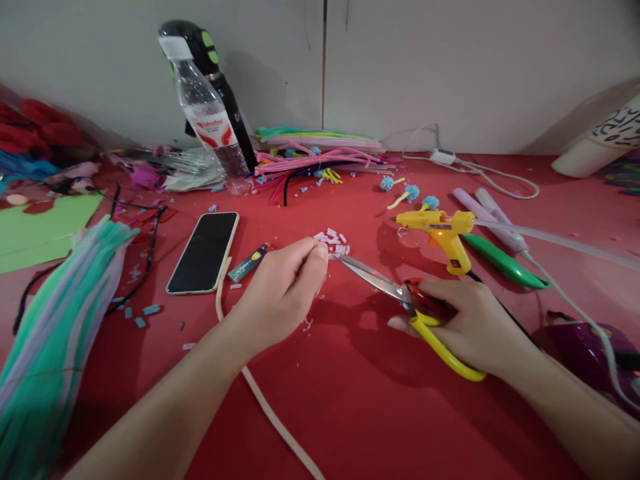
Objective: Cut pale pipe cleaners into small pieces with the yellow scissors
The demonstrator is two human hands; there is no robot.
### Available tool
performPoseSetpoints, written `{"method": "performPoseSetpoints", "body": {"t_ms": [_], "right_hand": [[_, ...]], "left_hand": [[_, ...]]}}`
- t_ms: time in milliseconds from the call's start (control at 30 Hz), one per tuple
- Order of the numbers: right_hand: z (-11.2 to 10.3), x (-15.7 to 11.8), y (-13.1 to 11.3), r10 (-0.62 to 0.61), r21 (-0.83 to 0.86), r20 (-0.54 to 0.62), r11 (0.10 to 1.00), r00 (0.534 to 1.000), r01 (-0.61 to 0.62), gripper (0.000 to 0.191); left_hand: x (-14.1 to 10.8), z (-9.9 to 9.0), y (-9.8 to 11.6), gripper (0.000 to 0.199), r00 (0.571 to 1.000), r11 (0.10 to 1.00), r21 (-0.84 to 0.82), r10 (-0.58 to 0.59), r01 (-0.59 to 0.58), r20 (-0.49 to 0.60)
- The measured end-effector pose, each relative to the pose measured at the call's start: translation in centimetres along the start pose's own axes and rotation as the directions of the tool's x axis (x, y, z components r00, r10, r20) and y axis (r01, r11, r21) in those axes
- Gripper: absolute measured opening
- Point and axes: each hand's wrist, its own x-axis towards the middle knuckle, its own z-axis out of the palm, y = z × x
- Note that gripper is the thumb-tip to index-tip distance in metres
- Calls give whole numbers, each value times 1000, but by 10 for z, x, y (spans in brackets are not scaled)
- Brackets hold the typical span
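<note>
My left hand (pixel 287 287) is closed in a pinch, thumb against the fingers. What it holds, if anything, is too small to make out. Just beyond its fingertips lies a small heap of short pale-pink fuzzy pieces (pixel 333 239). In my right hand (pixel 475 320) is a pair of scissors (pixel 375 279) with red and yellow handles. The blades look nearly closed, and their tips point left, close to my left fingertips and the pink pieces.
A yellow glue gun (pixel 445 230) with its cord lies right, near a green tool (pixel 505 261). A phone (pixel 205 253), a small box (pixel 249 262) and a pipe-cleaner bundle (pixel 55 360) are left. A cable (pixel 275 420) crosses the front. Bottle (pixel 207 113) and pipe cleaners (pixel 320 160) stand behind.
</note>
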Motion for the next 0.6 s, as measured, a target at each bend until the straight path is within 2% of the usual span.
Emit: {"method": "performPoseSetpoints", "body": {"t_ms": [300,600], "right_hand": [[0,2,-2,-7,9,-4,1000,1000,7,55],[1,3,1,-39,43,-51,998,998,41,59]], "left_hand": [[-1,0,2,38,999,996,-88,-6,10,41],[-1,1,0,39,999,996,-94,13,-10,34]]}}
